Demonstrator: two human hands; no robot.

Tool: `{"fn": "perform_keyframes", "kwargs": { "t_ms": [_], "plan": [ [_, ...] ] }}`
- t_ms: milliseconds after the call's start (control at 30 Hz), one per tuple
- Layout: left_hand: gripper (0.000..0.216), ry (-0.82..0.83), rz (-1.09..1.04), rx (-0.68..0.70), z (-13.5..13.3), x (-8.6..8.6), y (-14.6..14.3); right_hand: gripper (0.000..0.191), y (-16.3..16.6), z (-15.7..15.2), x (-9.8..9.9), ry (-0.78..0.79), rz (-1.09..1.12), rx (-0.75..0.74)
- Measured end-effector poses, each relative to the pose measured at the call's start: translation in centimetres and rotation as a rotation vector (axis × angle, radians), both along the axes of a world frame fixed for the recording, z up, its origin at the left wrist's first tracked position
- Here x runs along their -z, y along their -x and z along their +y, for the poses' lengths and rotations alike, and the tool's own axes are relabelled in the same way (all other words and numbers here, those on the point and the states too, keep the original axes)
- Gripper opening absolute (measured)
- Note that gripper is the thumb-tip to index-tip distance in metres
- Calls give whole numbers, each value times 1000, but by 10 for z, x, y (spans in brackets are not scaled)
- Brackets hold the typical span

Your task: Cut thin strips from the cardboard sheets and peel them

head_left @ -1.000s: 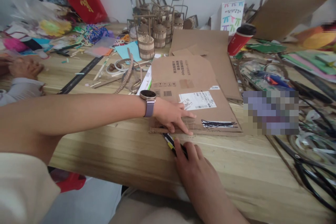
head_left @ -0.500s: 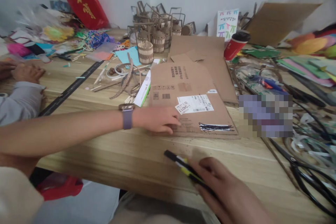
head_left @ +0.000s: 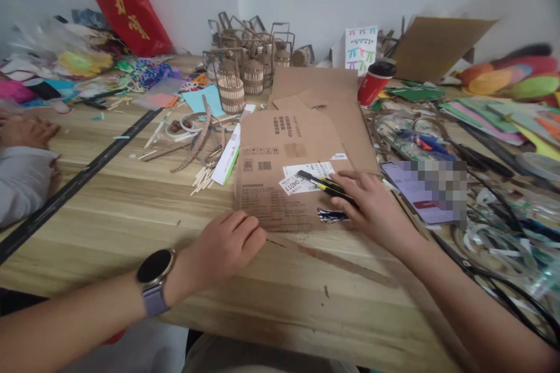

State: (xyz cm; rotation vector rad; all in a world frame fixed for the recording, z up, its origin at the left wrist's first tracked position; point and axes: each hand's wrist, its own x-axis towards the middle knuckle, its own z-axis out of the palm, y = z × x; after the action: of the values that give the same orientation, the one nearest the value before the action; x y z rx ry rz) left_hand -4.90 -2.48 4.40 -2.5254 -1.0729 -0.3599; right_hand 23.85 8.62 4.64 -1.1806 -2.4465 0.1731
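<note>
My right hand [head_left: 371, 204] is closed around a black-and-yellow utility knife [head_left: 329, 186], whose tip points left over the shipping label [head_left: 291, 183]. Beneath it lies a flat piece of brown cardboard [head_left: 271, 204] with printing on it. At the cardboard's near left corner is my left hand [head_left: 230, 245], a watch on its wrist and its fingers curled. Those fingers are at the end of a narrow cardboard strip [head_left: 345, 262], which slants across the table along the sheet's near edge; the fingertips' grip on it is partly hidden.
Behind are more cardboard [head_left: 324, 84], small woven lanterns [head_left: 231, 93] and a red cup [head_left: 375, 83]. At the right lie a phone [head_left: 402, 186], scissors [head_left: 481, 274] and tangled scraps. A black ruler-like strip [head_left: 87, 175] crosses the left side, near another person's hand [head_left: 28, 131].
My right hand has risen from the table's near side to over the cardboard with the knife. My left hand has drawn back toward me. A narrow strip now lies apart from the sheet.
</note>
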Motion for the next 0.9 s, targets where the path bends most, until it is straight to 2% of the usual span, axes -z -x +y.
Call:
{"fn": "perform_keyframes", "kwargs": {
  "t_ms": [33,67,167,233,300,333,400,467,500,567,633,700,800,900],
  "plan": [
    [18,-87,-31,20,-2,-2,2,40,2,-13,-6,83,82,-58],
    [19,-152,-61,39,-3,-3,4,40,4,-26,-11,229,136,-114],
    [20,-227,-139,89,-4,-8,4,40,9,-62,-25,825,178,-303],
    [21,-233,-162,129,-2,-10,5,47,9,-77,-28,1096,163,-263],
    [22,-226,-160,160,3,-10,11,52,5,-83,-28,1227,172,-180],
    [24,-203,-162,150,7,-10,17,54,1,-84,-28,1259,185,-148],
    [27,-98,-202,30,17,-9,34,57,-10,-85,-25,1298,200,-110],
    [31,91,-303,-300,27,-9,53,58,-20,-85,-22,1309,229,-69],
    [31,86,-328,-369,31,-10,60,56,-24,-84,-21,1292,280,-35],
    [28,96,-393,-480,36,-13,65,51,-25,-80,-19,1224,463,37],
    [26,283,-599,-579,34,-18,53,42,-18,-72,-19,1145,700,90],
    [27,612,-750,-519,27,-20,25,35,-4,-62,-22,1138,901,116],
    [29,1148,-923,-342,13,-14,-26,32,22,-44,-25,1186,1098,106],
    [38,1477,-1055,-243,7,-4,-65,20,40,-31,-25,1219,1203,146]
  ]
}}
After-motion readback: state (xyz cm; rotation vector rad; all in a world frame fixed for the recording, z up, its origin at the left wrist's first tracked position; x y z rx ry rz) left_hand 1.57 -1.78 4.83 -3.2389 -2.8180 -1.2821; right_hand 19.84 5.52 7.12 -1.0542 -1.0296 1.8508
